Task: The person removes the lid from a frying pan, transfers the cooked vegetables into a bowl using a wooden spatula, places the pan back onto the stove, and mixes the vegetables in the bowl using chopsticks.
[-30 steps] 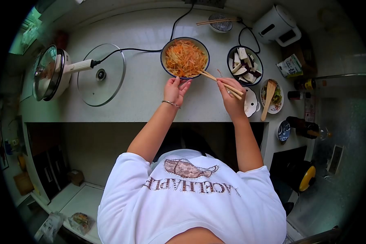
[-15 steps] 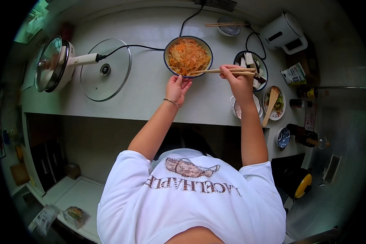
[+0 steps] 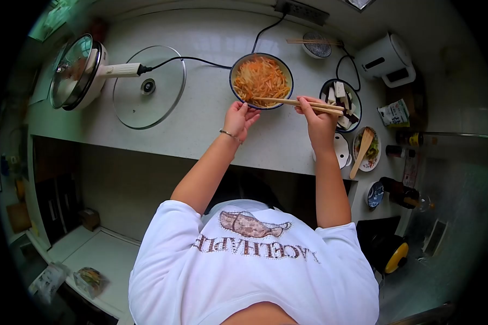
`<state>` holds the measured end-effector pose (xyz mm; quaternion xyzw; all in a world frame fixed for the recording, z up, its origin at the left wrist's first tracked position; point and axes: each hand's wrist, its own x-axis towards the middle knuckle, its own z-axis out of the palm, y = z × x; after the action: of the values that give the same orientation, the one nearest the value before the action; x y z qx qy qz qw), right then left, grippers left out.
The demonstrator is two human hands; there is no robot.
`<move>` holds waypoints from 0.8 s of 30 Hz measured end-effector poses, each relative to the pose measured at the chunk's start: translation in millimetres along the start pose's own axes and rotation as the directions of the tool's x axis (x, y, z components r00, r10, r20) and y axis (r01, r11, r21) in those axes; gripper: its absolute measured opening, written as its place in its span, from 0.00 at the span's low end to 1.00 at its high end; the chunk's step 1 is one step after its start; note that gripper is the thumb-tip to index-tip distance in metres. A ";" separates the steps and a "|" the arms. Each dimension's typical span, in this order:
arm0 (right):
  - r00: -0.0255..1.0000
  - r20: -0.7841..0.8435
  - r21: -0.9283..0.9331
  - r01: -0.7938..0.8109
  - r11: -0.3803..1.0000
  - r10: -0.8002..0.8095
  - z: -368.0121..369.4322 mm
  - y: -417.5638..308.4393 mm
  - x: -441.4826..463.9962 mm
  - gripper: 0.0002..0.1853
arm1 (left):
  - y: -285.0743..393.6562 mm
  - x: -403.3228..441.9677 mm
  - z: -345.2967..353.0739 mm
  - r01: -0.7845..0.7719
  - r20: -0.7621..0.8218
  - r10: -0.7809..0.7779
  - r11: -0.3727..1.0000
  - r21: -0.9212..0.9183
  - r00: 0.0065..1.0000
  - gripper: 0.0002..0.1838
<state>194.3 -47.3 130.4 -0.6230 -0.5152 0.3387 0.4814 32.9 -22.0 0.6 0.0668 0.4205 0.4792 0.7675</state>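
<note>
An enamel-look bowl with a dark blue rim [image 3: 291,81] holds orange and pale shredded vegetables [image 3: 262,77]. My left hand [image 3: 241,121] grips the bowl's near rim at its fingertips, with the other fingers loosely curled beside it. In my right hand [image 3: 316,120], closed, is a pair of wooden chopsticks [image 3: 287,101]. Their tips lie in the near side of the shreds. Just behind that hand stands a dark-rimmed bowl [image 3: 358,119] with white and dark purple chunks.
Left on the counter lie a glass lid [image 3: 146,108] and a lidded electric pan [image 3: 98,73] with its cord. To the right are a white kettle [image 3: 385,57], a plate with a wooden spatula [image 3: 365,143], a small bowl with chopsticks [image 3: 316,49] and several bottles.
The view has swung slightly, shifting the counter items rightward. My right hand and the chopsticks have moved a little against the shreds; my left hand stays at the bowl's rim.
</note>
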 end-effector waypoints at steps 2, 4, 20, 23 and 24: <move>0.999 -0.005 0.129 -0.033 0.991 0.034 -1.2 -6.7 -3.3 0.09 | -0.7 -0.7 -1.6 0.005 0.006 -0.005 1.000 0.011 1.000 0.05; 0.995 -0.021 0.095 0.098 0.991 -0.097 8.8 10.9 2.8 0.07 | 1.0 -2.4 -0.4 0.007 -0.001 -0.007 1.000 0.025 1.000 0.06; 0.929 0.063 -0.247 0.369 0.896 -0.365 -14.4 30.9 -27.4 0.05 | 4.6 0.9 -4.1 0.001 -0.025 0.000 0.998 0.058 1.000 0.06; 0.925 0.015 -0.214 0.373 0.903 -0.379 -20.1 20.6 -34.6 0.05 | 4.0 3.4 -6.3 -0.018 -0.025 0.019 0.998 0.057 1.000 0.05; 0.925 0.007 -0.215 0.371 0.903 -0.379 -21.2 20.4 -36.6 0.05 | 4.5 3.4 -6.1 -0.016 -0.021 0.018 0.998 0.064 1.000 0.05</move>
<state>211.5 -88.2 114.8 -0.5659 -0.6500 0.1719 0.4772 26.1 -18.8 -3.0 0.0896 0.4431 0.4728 0.7564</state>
